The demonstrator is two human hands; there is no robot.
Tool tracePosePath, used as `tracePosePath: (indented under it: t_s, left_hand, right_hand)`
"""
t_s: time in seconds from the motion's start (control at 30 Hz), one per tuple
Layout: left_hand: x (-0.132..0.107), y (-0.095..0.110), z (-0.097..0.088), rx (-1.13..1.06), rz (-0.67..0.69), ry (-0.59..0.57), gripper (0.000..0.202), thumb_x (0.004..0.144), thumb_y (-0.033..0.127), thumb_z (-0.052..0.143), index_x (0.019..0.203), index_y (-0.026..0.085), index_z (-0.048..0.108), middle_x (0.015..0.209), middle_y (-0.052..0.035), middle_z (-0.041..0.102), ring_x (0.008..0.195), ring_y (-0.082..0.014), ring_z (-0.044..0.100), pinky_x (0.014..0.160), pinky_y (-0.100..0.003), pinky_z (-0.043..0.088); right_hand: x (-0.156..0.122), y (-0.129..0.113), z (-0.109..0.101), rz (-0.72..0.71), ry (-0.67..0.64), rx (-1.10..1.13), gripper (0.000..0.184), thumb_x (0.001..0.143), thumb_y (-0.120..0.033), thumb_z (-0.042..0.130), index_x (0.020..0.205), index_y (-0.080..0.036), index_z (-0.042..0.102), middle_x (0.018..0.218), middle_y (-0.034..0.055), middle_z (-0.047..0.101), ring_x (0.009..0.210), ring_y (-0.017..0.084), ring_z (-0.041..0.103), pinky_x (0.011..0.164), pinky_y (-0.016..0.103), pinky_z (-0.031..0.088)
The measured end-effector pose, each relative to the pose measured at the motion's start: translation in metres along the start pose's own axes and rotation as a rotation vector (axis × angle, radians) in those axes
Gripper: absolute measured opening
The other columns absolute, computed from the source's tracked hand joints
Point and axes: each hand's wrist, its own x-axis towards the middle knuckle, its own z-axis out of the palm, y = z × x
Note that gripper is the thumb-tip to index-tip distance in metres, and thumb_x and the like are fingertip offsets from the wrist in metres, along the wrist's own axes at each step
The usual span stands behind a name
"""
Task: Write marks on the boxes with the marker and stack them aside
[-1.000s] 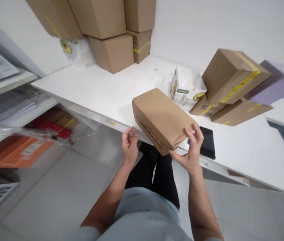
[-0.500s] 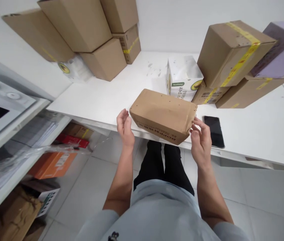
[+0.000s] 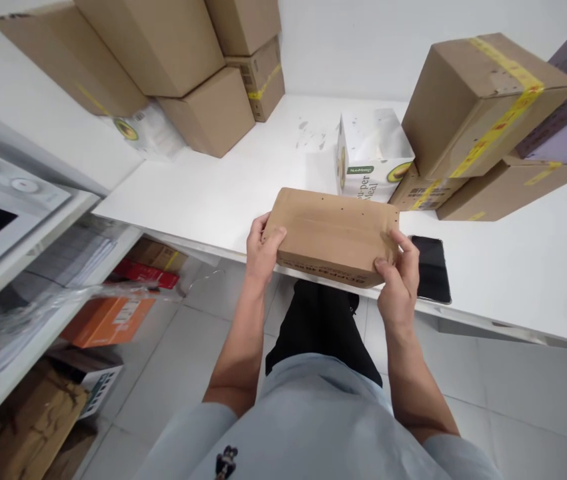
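A flat brown cardboard box (image 3: 333, 230) lies at the front edge of the white table (image 3: 223, 193), with small holes on its top and print along its near side. My left hand (image 3: 262, 250) grips its left end, fingers curled over the top. My right hand (image 3: 397, 280) grips its right end, thumb on the near side. Both hands are closed on the box.
A dark phone (image 3: 431, 267) lies just right of the box. Behind it stand a white printed carton (image 3: 371, 157) and taped brown boxes (image 3: 483, 100) with a purple box (image 3: 563, 100). More brown boxes (image 3: 183, 60) are stacked at back left. Shelves (image 3: 28, 280) with goods stand left.
Both hands have closed on the ends of the flat box; a moment ago they hovered open beside it. The box now lies squarer to the table edge.
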Motion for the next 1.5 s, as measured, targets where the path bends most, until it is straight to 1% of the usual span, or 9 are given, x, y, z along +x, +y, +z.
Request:
tracePosePath:
  t_s: [0.2, 0.37, 0.5, 0.63, 0.77, 0.9, 1.07, 1.3, 1.5]
  left_hand:
    - [-0.005, 0.000, 0.000, -0.009, 0.028, 0.012, 0.037, 0.077, 0.039, 0.072, 0.110, 0.024, 0.065, 0.110, -0.0044, 0.068, 0.102, -0.0238, 0.064, 0.086, -0.037, 0.053]
    - [-0.027, -0.003, -0.009, -0.152, 0.095, 0.025, 0.049, 0.073, 0.039, 0.079, 0.119, 0.029, 0.064, 0.118, -0.0038, 0.068, 0.111, -0.0223, 0.063, 0.091, -0.036, 0.053]
    - [-0.040, -0.018, -0.016, -0.251, 0.122, 0.044, 0.044, 0.063, 0.039, 0.084, 0.102, 0.027, 0.066, 0.107, -0.0032, 0.069, 0.102, -0.0211, 0.064, 0.090, -0.036, 0.052]
    - [-0.048, -0.033, -0.017, -0.325, 0.014, 0.089, 0.037, 0.074, 0.058, 0.072, 0.083, 0.023, 0.063, 0.090, -0.0037, 0.065, 0.083, -0.0167, 0.062, 0.078, -0.032, 0.051]
    - [-0.050, -0.039, -0.017, -0.203, -0.055, 0.096, 0.054, 0.082, 0.074, 0.058, 0.106, 0.026, 0.064, 0.102, -0.0053, 0.065, 0.089, -0.0175, 0.062, 0.072, -0.029, 0.051]
    - [-0.046, -0.038, -0.021, -0.049, -0.070, 0.007, 0.057, 0.087, 0.071, 0.058, 0.125, 0.028, 0.063, 0.116, -0.0081, 0.064, 0.105, -0.0209, 0.063, 0.084, -0.033, 0.054]
    - [-0.041, -0.033, -0.019, 0.073, -0.070, -0.020, 0.056, 0.080, 0.052, 0.075, 0.129, 0.029, 0.062, 0.123, -0.0082, 0.062, 0.111, -0.0220, 0.061, 0.097, -0.036, 0.053]
    - [-0.039, -0.025, -0.013, 0.076, -0.115, -0.028, 0.050, 0.077, 0.041, 0.076, 0.123, 0.027, 0.062, 0.126, -0.0078, 0.061, 0.108, -0.0218, 0.061, 0.091, -0.036, 0.054]
    - [-0.038, -0.020, -0.010, 0.083, -0.150, -0.041, 0.048, 0.078, 0.039, 0.073, 0.122, 0.026, 0.061, 0.122, -0.0065, 0.065, 0.105, -0.0216, 0.064, 0.088, -0.036, 0.054]
  right_hand:
    - [0.002, 0.012, 0.000, 0.073, -0.015, 0.056, 0.068, 0.085, -0.033, 0.054, 0.152, -0.034, 0.039, 0.154, 0.0080, 0.046, 0.142, 0.033, 0.047, 0.114, 0.062, 0.041]
    - [0.005, 0.013, -0.002, -0.016, -0.017, 0.184, 0.072, 0.079, -0.028, 0.060, 0.148, -0.034, 0.043, 0.154, 0.0078, 0.047, 0.144, 0.031, 0.047, 0.115, 0.059, 0.041]
    - [0.007, 0.019, -0.004, -0.035, 0.104, 0.254, 0.046, 0.080, -0.035, 0.065, 0.125, -0.028, 0.057, 0.131, 0.0084, 0.062, 0.129, 0.029, 0.059, 0.105, 0.053, 0.050]
    - [0.001, 0.027, -0.010, 0.127, 0.198, 0.236, 0.031, 0.087, -0.050, 0.058, 0.105, -0.025, 0.058, 0.109, 0.0048, 0.064, 0.110, 0.023, 0.065, 0.098, 0.047, 0.051]
    - [-0.007, 0.028, -0.016, 0.221, 0.151, 0.123, 0.046, 0.087, -0.061, 0.055, 0.117, -0.026, 0.055, 0.109, 0.0043, 0.063, 0.104, 0.022, 0.063, 0.093, 0.043, 0.051]
    - [-0.007, 0.023, -0.017, 0.235, 0.154, 0.033, 0.052, 0.086, -0.062, 0.058, 0.122, -0.025, 0.056, 0.096, 0.0020, 0.059, 0.091, 0.019, 0.060, 0.087, 0.041, 0.051]
    - [0.002, 0.020, -0.018, 0.228, 0.061, -0.113, 0.065, 0.080, -0.056, 0.069, 0.137, -0.028, 0.055, 0.106, 0.0050, 0.056, 0.095, 0.021, 0.056, 0.085, 0.043, 0.053]
    - [0.015, 0.008, -0.027, -0.015, -0.158, -0.382, 0.042, 0.091, -0.042, 0.054, 0.130, -0.034, 0.067, 0.111, 0.0067, 0.048, 0.114, 0.025, 0.051, 0.101, 0.051, 0.050]
    - [0.027, -0.014, -0.030, 0.026, -0.301, -0.644, 0.039, 0.094, -0.042, 0.049, 0.127, -0.039, 0.069, 0.113, 0.0072, 0.049, 0.103, 0.026, 0.060, 0.082, 0.047, 0.058]
